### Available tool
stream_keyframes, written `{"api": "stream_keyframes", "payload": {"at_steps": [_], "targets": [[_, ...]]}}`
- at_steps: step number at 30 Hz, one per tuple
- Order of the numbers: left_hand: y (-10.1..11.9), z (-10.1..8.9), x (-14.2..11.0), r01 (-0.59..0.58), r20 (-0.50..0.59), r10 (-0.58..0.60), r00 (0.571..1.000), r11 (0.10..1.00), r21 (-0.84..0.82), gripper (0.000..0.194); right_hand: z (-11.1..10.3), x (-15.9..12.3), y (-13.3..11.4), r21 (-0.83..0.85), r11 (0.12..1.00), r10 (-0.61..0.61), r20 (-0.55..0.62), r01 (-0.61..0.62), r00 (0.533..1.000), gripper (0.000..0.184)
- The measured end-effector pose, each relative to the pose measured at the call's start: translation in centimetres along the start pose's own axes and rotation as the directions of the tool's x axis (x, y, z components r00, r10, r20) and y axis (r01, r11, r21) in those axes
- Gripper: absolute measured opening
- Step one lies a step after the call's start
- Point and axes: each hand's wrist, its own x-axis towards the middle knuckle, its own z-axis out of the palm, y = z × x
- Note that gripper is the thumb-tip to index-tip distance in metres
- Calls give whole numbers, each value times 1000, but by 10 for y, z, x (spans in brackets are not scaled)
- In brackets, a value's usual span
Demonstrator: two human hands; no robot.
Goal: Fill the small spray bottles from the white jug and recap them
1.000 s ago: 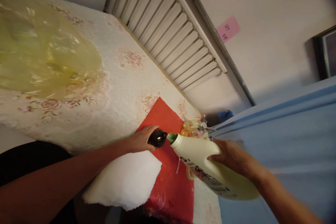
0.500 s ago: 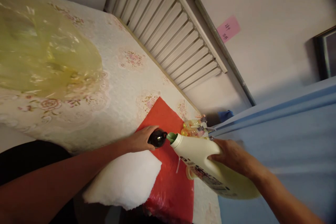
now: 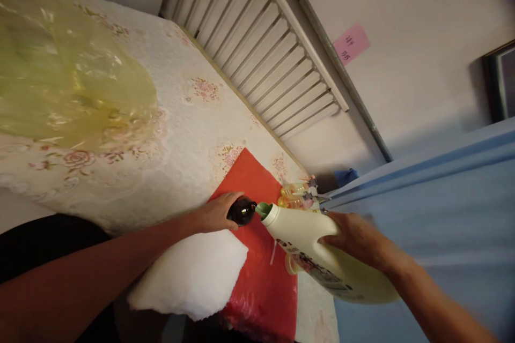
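My left hand (image 3: 219,211) is wrapped round a small dark bottle (image 3: 243,211), above a red sheet (image 3: 265,257). In my right hand (image 3: 348,236) is a large pale jug (image 3: 322,257) with a printed label, gripped by its handle and tipped on its side. Its green spout (image 3: 263,210) meets the mouth of the dark bottle. Whether liquid is flowing cannot be made out. Below the jug's neck a pale cap (image 3: 291,265) rests at the red sheet's edge. White fluffy wadding (image 3: 197,276) lies under my left forearm.
Several small pump bottles (image 3: 295,195) with yellowish liquid stand beyond the jug. A yellow plastic bag (image 3: 72,75) covers the left of the floral tablecloth (image 3: 181,134). A metal radiator (image 3: 257,48) lines the wall, and a blue curtain (image 3: 450,214) hangs at right.
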Motion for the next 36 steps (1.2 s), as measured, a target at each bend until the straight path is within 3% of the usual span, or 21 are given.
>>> {"api": "stream_keyframes", "payload": {"at_steps": [36], "targets": [[-1,1,-1,-3,-16,3,1000,1000,-12,81,-6,-2,-12,-15,1000,22,8,-22,1000,26]]}}
